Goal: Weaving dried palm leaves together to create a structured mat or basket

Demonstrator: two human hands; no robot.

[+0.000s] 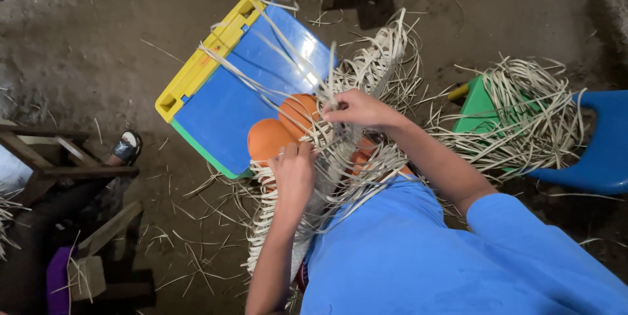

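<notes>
At the centre of the frame we pinch a pale strip (288, 53) in our right hand (356, 109) to keep it taut, while our left hand (293, 172) presses closed on the half-woven mat (340, 151) across our knees, holding it steady beside the blue board (229, 105).

Weaving pale strips over a blue plastic stool

Left hand (294, 172) pressed on the woven strip mat (327, 158) just below the blue plastic stool (229, 105); right hand (356, 109) pinching strips at the stool's right edge. Orange-clad knees (281, 128) against the stool. Loose strip bundle (523, 115) on a green seat (476, 109) well right of the stool, a blue chair (605, 145) beyond. Sandalled foot (127, 147) left of the stool.
</notes>
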